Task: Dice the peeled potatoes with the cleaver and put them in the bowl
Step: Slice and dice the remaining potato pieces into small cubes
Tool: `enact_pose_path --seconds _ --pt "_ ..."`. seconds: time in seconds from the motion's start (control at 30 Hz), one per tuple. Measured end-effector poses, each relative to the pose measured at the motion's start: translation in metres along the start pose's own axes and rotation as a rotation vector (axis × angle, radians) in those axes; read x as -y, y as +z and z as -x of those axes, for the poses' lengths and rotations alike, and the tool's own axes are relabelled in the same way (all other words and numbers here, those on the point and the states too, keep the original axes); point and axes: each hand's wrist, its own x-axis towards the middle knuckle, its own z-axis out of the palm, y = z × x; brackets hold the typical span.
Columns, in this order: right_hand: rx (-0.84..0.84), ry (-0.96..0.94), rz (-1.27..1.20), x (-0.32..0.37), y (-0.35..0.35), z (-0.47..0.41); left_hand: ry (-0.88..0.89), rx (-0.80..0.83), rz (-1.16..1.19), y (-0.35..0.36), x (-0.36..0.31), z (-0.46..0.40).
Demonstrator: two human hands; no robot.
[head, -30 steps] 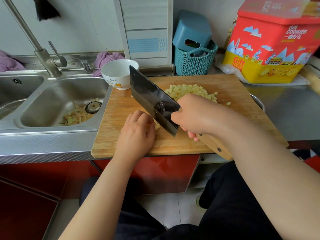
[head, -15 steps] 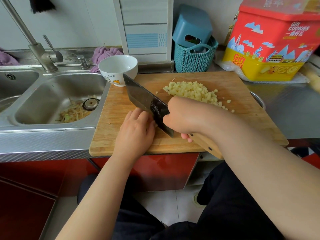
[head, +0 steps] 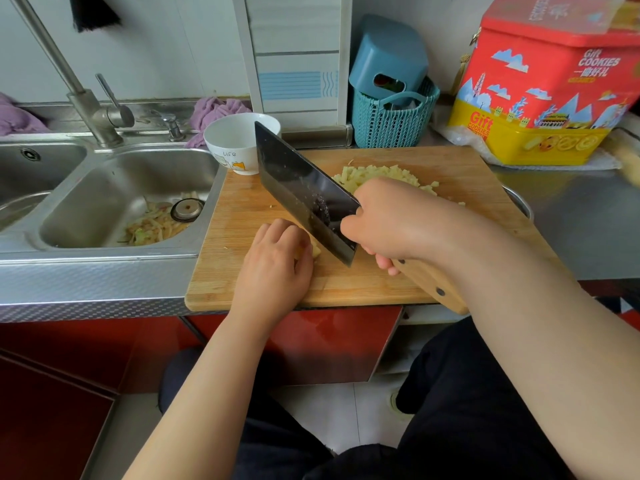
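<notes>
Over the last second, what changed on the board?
Little: the right hand keeps its grip on the cleaver, whose blade has lifted slightly off the potato piece. The left hand stays curled over that piece. The diced pile, bowl and cutting board are unchanged; apparent shifts look like head-camera motion.
</notes>
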Motion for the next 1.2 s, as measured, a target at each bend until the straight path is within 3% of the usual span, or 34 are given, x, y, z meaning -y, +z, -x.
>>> enact_pose_path --seconds 0.53,0.77,0.93,1.2 --pt "0.143 0.050 0.051 0.009 0.014 -0.011 -0.006 0.019 -0.021 -0.001 -0.001 0.000" --pt "0.098 0.098 -0.218 -0.016 0.010 -0.014 -0.040 -0.003 0.037 -0.005 0.000 0.001" --pt "0.033 0.013 -0.157 -0.012 0.005 -0.006 -0.138 -0.031 0.145 -0.009 0.003 0.002" --pt "0.042 -0.044 0.030 0.007 0.007 -0.001 -0.122 -0.017 0.095 -0.008 0.000 0.003"
